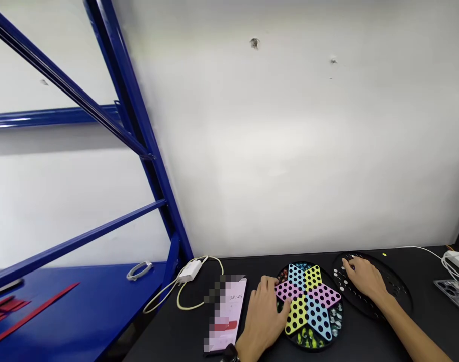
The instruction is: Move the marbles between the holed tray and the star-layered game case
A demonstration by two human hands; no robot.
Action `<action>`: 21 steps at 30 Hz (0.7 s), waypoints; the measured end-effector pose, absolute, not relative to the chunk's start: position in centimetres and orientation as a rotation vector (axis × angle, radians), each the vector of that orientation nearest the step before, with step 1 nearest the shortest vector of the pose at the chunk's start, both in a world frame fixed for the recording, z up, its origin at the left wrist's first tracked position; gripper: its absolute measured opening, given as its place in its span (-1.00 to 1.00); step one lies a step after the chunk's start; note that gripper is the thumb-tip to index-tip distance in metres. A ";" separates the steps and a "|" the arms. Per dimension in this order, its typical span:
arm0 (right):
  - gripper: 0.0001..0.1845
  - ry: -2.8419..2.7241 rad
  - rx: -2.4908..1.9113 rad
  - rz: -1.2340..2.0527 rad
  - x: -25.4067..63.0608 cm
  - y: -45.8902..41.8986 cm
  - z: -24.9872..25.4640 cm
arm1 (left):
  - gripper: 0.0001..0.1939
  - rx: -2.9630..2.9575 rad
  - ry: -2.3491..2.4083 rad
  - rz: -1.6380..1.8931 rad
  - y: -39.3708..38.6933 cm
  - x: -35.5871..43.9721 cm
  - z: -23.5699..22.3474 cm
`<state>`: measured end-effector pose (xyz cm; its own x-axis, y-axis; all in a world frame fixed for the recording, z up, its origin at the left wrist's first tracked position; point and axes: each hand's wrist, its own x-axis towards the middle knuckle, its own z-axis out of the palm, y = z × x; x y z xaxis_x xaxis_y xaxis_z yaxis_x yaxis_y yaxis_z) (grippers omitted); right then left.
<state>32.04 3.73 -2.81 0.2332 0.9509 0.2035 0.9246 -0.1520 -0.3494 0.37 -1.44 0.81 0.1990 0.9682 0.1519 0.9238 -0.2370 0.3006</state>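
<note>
Nearest the camera, the left hand (264,322) comes in at the bottom edge with a black watch (230,353) on its wrist. Its fingers (270,287) lie loosely over the left side of a star board (308,301), touching the pink arm and the black tray beneath, and nothing shows gripped. The star's six arms are pink, yellow, blue and green-toned, all drilled with black holes. Glass marbles (309,338) sit in the tray's pockets between the arms.

The right hand (366,280) is well apart from the left, just beyond the star board, and reaches over a round black board (398,296). Its fingertips (345,265) are down among white marbles (339,275) at that board's left side; whether they pinch one is too small to tell.

Left of the left hand, a phone (227,314) lies on the black desk (169,337), its pink screen partly blurred and reading 08:45. Beyond it sit a white charger (189,270) and its looped cable (178,296). A small yellow dot (384,255) marks the desk behind the round board.

At the far right are a white device (458,261) and a grey stencil sheet (453,296). To the left stands a blue metal shelf (139,176) — red strips (29,314) and a white ring (139,270) lie on its lower deck — and a white wall (289,141) closes off the back.
</note>
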 end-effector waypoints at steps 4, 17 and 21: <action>-0.58 -1.818 -2.121 -0.097 32.0 3.3 -2.7 | -0.78 2.351 1.947 0.377 -1.5 0.0 1.2; -0.53 -2.243 -1.513 0.299 25.4 0.1 -0.9 | -0.69 2.441 2.000 0.219 -1.5 0.2 1.3; -0.42 -2.263 -1.565 0.269 24.8 0.0 -1.2 | -0.65 2.417 1.974 0.178 -1.7 0.2 1.4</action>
